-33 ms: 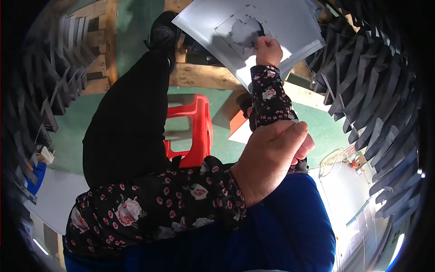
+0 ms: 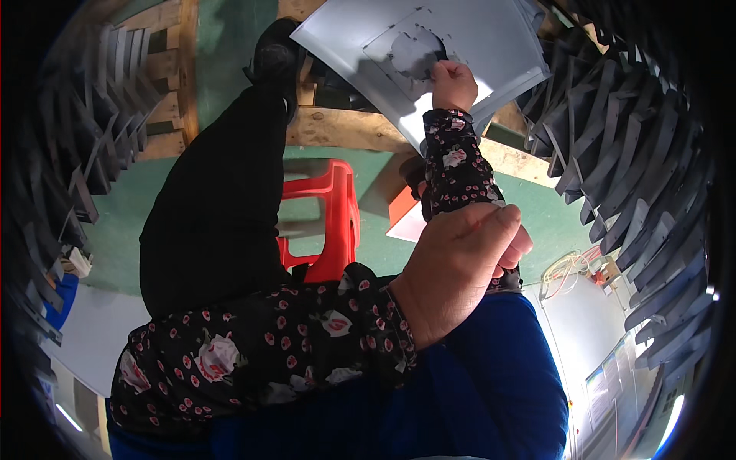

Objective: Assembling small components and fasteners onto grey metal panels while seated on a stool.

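My right hand (image 2: pixel 454 86) reaches away from me over a pale grey panel (image 2: pixel 498 46). Its fingers are closed at the edge of a dark, uneven round patch (image 2: pixel 416 54) on the panel. A small dark shape shows by the fingertips; what they hold I cannot make out. Closer to me, my left hand (image 2: pixel 452 272) crosses over my right forearm. It is curled into a loose fist with the thumb on top, and whatever may be inside is hidden. Floral black sleeves cover both forearms.
Stacked grey metal parts stand at the left (image 2: pixel 100 115) and right (image 2: pixel 629 146). A wooden pallet (image 2: pixel 345 129) lies under the panel. A red plastic stool (image 2: pixel 343 222) stands on the green floor beside my leg. Coiled pale cable (image 2: pixel 563 276) lies at the right.
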